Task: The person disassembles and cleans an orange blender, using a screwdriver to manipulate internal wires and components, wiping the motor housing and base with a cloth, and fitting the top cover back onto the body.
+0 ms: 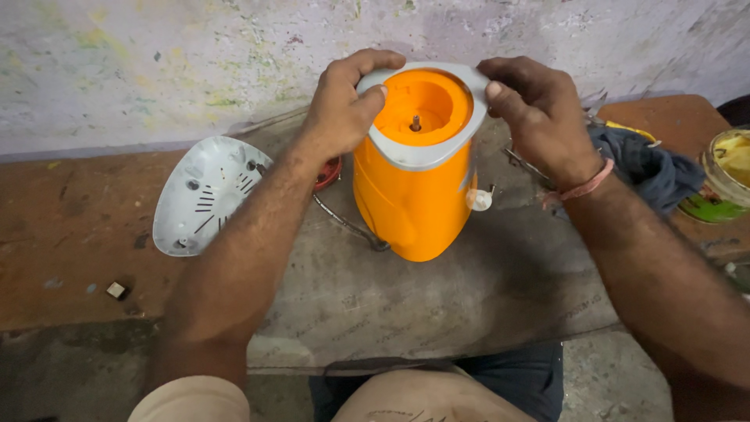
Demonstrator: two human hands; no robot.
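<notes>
Both hands are on the orange plastic mixer-grinder base (412, 195), which stands upright on a grey sheet (437, 289) laid over the worn brown bench. The left hand (344, 105) curls over the left side of its grey top collar (426, 152), thumb pressed on the rim — fingers closed around the edge. The right hand (539, 109) grips the collar's right side the same way, a pink thread at the wrist. Left of the base lies a white vented plastic bottom cover (205, 194); right of it — a dark blue cloth (644, 168).
</notes>
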